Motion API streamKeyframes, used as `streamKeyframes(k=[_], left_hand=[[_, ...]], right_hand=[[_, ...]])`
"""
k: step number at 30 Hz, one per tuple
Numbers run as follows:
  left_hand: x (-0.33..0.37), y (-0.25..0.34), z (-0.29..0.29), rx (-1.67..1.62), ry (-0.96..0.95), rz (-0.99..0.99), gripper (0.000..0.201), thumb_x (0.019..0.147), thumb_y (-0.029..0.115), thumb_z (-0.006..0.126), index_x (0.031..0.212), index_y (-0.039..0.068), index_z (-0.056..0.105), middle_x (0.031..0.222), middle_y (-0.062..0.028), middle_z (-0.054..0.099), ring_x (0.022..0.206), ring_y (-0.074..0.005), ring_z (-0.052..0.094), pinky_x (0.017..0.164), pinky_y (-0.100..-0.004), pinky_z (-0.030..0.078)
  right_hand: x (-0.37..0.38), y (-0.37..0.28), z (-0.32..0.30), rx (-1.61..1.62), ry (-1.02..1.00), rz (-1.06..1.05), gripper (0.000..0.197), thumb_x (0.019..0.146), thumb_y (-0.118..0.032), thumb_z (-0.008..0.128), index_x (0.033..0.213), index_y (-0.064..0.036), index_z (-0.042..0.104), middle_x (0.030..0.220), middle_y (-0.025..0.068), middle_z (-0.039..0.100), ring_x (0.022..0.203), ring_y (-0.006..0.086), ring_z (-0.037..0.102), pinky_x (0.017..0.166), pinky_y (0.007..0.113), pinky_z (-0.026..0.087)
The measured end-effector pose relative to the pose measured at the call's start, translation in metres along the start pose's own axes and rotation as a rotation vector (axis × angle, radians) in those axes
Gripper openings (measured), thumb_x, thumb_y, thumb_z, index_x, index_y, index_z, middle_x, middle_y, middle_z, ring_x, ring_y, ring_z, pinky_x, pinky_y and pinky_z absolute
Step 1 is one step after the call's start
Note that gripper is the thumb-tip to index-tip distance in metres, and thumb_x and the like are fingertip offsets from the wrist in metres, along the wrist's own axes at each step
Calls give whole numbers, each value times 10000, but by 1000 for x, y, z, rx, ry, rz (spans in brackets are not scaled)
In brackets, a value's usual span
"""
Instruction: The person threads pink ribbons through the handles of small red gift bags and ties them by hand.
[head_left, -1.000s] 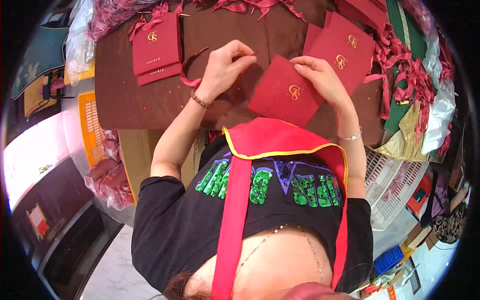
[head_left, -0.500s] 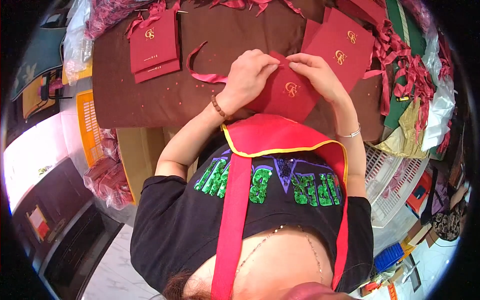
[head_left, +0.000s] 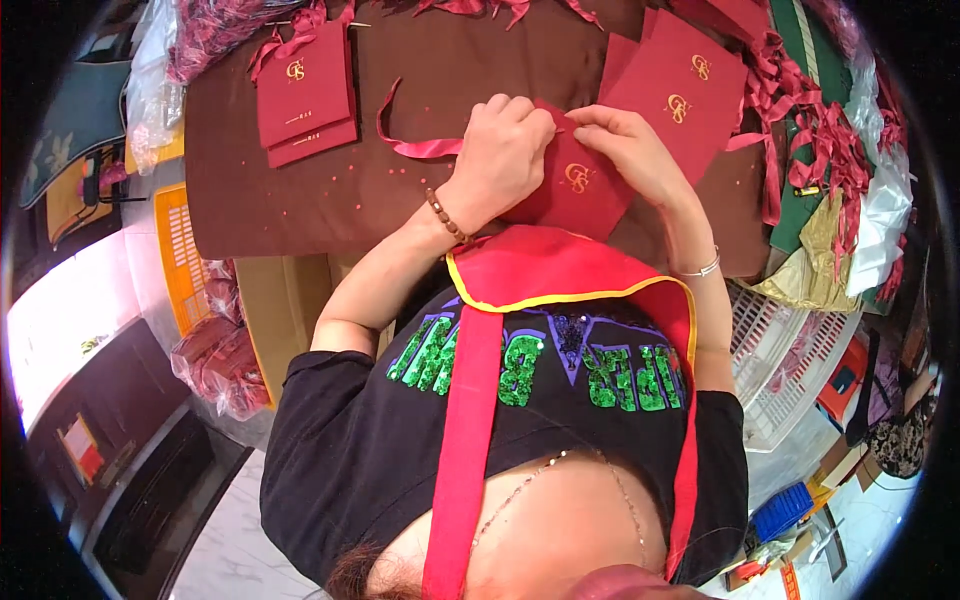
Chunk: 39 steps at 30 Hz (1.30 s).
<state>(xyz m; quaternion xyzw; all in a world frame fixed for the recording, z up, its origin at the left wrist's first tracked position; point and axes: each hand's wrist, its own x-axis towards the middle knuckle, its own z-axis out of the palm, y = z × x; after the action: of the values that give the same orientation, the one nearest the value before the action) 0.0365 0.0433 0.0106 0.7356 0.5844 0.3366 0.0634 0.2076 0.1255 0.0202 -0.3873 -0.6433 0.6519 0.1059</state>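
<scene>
A dark red paper bag (head_left: 565,208) with a gold emblem lies in front of me on the brown cloth. My left hand (head_left: 505,150) is closed in a fist over its upper left edge, gripping a red ribbon (head_left: 425,149) whose loose tail curls out to the left. At the bag's top edge my right hand (head_left: 635,150) has thumb and forefinger brought together at a small bit of ribbon. The fingertips partly hide the ribbon between the two hands.
Flat red bags (head_left: 690,90) overlap at the right, beside heaped red ribbons (head_left: 830,160). Finished-looking bags with ribbon handles (head_left: 305,105) lie at the far left. Small red dots are scattered over the brown cloth (head_left: 280,225). An orange crate (head_left: 180,250) and white crates (head_left: 790,350) flank the table.
My left fist has turned and closed further over the ribbon, its fingertips leaving the right hand's. The ribbon tail has shifted slightly. My right hand has drawn a little apart from the left.
</scene>
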Motion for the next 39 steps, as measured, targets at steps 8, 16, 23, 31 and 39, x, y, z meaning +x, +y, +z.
streamKeyframes(k=[8, 16, 23, 31, 39], left_hand=[[4, 1, -1, -16, -50, -13, 32, 725, 56, 578, 737, 67, 552, 726, -90, 545, 721, -290, 519, 642, -391, 411], [9, 8, 0, 140, -114, -21, 55, 735, 78, 598, 752, 57, 551, 727, -102, 560, 725, -293, 530, 646, -397, 410], [4, 16, 5, 311, -96, 27, 120, 649, 117, 600, 749, 54, 579, 761, -91, 581, 762, -256, 536, 677, -376, 395], [19, -21, -27, -203, -77, -109, 149, 842, 176, 580, 875, 66, 674, 981, -106, 601, 961, -249, 541, 853, -336, 416], [53, -41, -52, -308, -618, 129, 137, 805, 157, 582, 890, 83, 660, 1163, -94, 565, 1133, -261, 465, 943, -362, 392]], right_hand=[[-2, 3, 2, -14, 7, -5, 312, 876, -110, 518, 1153, 26, 563, 959, 2, 605, 873, 59, 526, 779, 194, 419], [-7, 3, 12, -188, 112, -114, 316, 850, -175, 520, 1111, -13, 594, 1026, 180, 643, 974, 299, 617, 843, 357, 469], [-11, -11, 20, -453, 210, -126, 277, 846, -162, 509, 1076, -40, 605, 963, 190, 644, 927, 350, 609, 805, 417, 483], [-13, -16, 25, -436, 163, -231, 246, 856, -173, 536, 1059, -36, 563, 906, 189, 647, 878, 366, 613, 754, 438, 482], [-21, -24, 35, -436, 136, -393, 171, 844, -113, 597, 977, -21, 539, 866, 155, 655, 792, 288, 648, 672, 336, 491]])
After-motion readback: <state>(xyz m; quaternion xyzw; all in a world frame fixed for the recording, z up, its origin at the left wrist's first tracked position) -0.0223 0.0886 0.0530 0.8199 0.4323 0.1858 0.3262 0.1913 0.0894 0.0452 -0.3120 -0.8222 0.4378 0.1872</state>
